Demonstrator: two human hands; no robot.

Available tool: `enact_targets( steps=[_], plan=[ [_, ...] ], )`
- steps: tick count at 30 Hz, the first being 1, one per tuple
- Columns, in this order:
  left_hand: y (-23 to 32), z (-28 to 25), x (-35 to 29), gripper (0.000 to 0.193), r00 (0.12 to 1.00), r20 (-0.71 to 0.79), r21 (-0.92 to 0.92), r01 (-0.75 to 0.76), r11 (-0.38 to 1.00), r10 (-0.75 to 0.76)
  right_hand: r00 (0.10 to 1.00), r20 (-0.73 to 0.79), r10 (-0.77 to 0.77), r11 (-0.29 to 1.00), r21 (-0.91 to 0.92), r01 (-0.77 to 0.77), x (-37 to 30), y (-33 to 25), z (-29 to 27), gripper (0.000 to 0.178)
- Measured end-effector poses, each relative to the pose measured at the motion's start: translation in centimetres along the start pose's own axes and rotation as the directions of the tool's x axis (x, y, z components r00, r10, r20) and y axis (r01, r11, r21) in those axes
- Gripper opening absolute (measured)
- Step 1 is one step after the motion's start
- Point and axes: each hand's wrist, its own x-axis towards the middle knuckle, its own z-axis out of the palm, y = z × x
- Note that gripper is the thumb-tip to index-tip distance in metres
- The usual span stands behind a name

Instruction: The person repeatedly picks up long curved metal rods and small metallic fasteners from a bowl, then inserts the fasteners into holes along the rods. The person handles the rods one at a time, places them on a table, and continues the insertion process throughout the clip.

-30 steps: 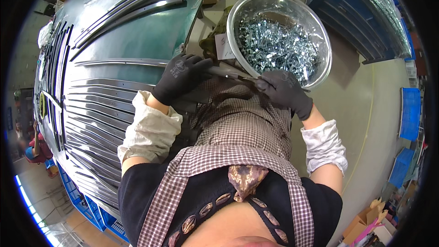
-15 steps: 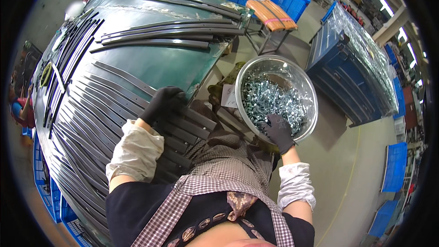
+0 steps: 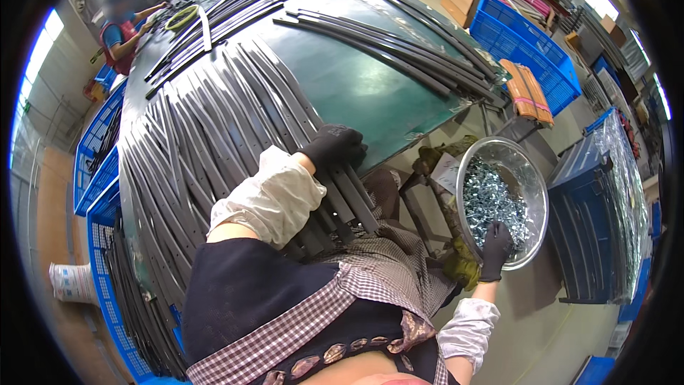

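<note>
My left hand (image 3: 335, 146), in a black glove, is closed in a fist over the near ends of dark metal strips (image 3: 249, 110). Whatever it holds is hidden by the curled fingers. These long strips lie side by side on the green table, with small holes near their ends. To the right, my right hand (image 3: 496, 242), also gloved in black, reaches into a round metal bowl (image 3: 540, 217). Its fingers are bunched at the edge of a heap of small shiny metal fasteners (image 3: 491, 196); I cannot make out which pieces they grip.
More dark bars (image 3: 385, 53) lie across the green table (image 3: 342, 93). A stool (image 3: 526, 89) with a wooden top stands beyond its right corner, by a blue crate (image 3: 524, 50). Right of the bowl is a large blue container (image 3: 584, 221). Another person (image 3: 122, 36) works far left.
The whole view has swung, so the table and bowl sit differently in it. My right hand stays in the bowl, its fingers now bunched near the heap's edge. My left hand remains at the strip ends.
</note>
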Motion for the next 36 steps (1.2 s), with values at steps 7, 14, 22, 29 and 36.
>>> enact_targets(
  steps=[7,14,22,29,36],
  plan=[
    [-1.3,1.1,-4.9,0.034,0.993,-0.112,0.106,-0.029,0.994,0.041,0.989,-0.147,0.004,0.970,0.239,0.032,-2.9,-2.4,-2.4,0.022],
    [-1.0,1.8,-4.7,0.027,0.958,-0.268,0.052,-0.089,0.995,0.100,0.971,-0.015,0.238,0.429,0.899,-0.091,-7.5,-4.4,-3.5,0.020],
    [-2.3,1.9,-3.9,0.022,0.967,-0.226,0.258,-0.053,0.965,0.113,0.932,0.223,0.284,0.205,0.936,-0.286,-13.8,-11.6,-1.1,0.015],
    [0.4,0.8,-2.2,0.019,0.932,-0.150,0.061,-0.325,0.944,0.331,0.906,0.398,0.145,0.000,0.915,-0.403,-16.7,-13.5,-0.1,0.032],
    [13.5,2.2,-2.3,0.047,0.653,0.142,-0.247,-0.705,0.665,0.744,0.921,0.359,-0.155,0.123,0.931,-0.342,-13.9,-15.8,1.8,0.046]
  ],
)
